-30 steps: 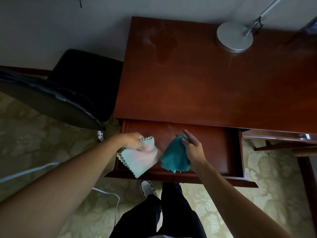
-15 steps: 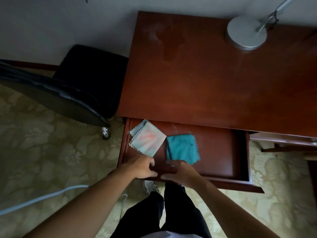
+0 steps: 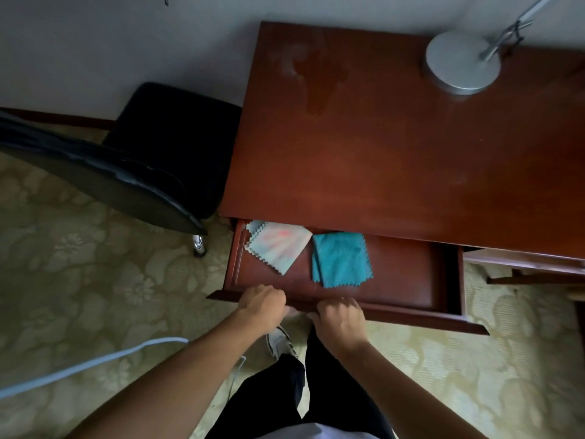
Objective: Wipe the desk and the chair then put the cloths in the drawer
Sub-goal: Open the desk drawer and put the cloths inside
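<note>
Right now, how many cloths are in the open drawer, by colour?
Teal cloth: 1
Pale multicolour cloth, pastel with a pink patch: 1
Total: 2 cloths, side by side at the left end of the drawer, neither held. The left hand and right hand are both at its front edge.

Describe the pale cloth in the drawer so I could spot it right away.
Find the red-brown desk and the open drawer pulled out below its front edge. Two cloths lie apart near the drawer's left end; the pale cloth is the one nearer the left wall. Beside the plain teal cloth, it is whitish with a pink blotch, zigzag edges, and lies turned at an angle.
</note>
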{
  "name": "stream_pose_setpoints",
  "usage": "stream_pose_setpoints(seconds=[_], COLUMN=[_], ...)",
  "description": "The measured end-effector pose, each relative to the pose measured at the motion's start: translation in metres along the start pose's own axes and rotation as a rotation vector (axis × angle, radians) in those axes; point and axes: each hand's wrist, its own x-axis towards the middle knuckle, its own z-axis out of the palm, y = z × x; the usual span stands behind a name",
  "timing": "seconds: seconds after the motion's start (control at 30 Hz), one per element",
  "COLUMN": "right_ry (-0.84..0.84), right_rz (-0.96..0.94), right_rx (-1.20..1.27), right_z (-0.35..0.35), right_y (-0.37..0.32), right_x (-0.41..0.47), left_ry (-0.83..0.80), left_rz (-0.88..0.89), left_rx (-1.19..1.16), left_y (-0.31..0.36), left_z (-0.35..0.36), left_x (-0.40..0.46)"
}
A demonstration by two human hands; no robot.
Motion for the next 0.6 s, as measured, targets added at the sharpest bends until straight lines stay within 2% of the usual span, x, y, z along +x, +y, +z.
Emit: stream_pose_setpoints(seconds=[0.1,0.17,0.2,0.27,0.33,0.37,0.47,0.6], right_ry=[-0.125,-0.209,-0.24,-0.293,-0.219,-0.151,-0.042,-0.089], right_rz=[0.325,0.513,0.587,0.756,0.937,0.997,1.017,0.961], right_rx=[0.12,0.399,0.62,1.222,1.727,1.849,1.974,1.943], right_z=[-0.015,-0.027,-0.028,-0.028,-0.028,-0.028,-0.035,-0.058], right_y=[-0.009,-0.01,-0.008,0.004,0.025,0.038,0.072,0.09], right_x=[0.012,0.023,0.028,0.038,0.043,0.043,0.048,0.07], left_ry=[0.038,-0.007,-0.041,-0.103,-0.145,-0.154,-0.143,-0.113], left_rz=[-0.139,-0.221,-0.264,-0.395,-0.5,-0.518,-0.543,-0.53], left_rx=[-0.281,-0.599,-0.796,-1.29,-1.704,-1.835,-2.049,-2.124], left_y=[0.004,0.01,0.012,0.019,0.024,0.027,0.032,0.033], left_z=[0.002,-0.001,-0.004,-0.013,-0.022,-0.026,-0.041,-0.067], left_x=[0.005,0.01,0.014,0.022,0.033,0.037,0.048,0.064])
